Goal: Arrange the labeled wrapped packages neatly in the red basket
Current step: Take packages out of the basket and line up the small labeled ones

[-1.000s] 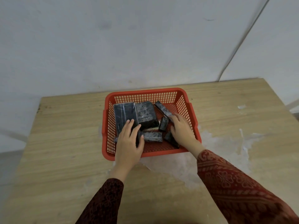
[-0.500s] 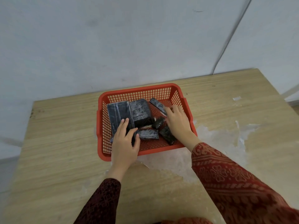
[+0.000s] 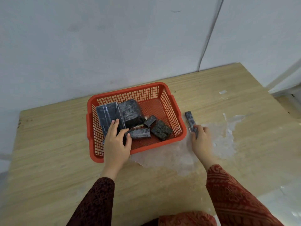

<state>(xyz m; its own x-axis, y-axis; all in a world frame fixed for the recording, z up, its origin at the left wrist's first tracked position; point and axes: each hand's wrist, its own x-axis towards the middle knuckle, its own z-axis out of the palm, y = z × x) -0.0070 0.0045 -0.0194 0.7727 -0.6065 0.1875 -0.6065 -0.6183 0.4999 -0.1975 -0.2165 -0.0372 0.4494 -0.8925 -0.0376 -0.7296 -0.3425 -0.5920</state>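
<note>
While a red basket (image 3: 176,110) sits toward the far middle of a pale wooden table (image 3: 48,160), a person in patterned dark red sleeves works at it with both hands. Inside the basket lie five packages wrapped in dark, glossy film: a tall flat package (image 3: 108,117) leaning in the left part, a blocky package (image 3: 132,112) just to its right and touching it, a small package (image 3: 150,121) near the middle, a short roll-like package (image 3: 140,133) near the front, and a squarish package (image 3: 161,130) at the near right. No label can be made out on any of them. The left hand (image 3: 116,144) reaches over the basket's near rim, fingers spread and laid on the lower end of the tall flat package, the thumb close to the roll-like package. The right hand (image 3: 201,139) is outside the basket, just right of its near right corner, its fingers curled around the near end of a slim dark package (image 3: 190,120) that points away toward the far side, low over the table or resting on it. A whitish, scuffed patch (image 3: 175,159) marks the table surface beneath and near that hand.
</note>
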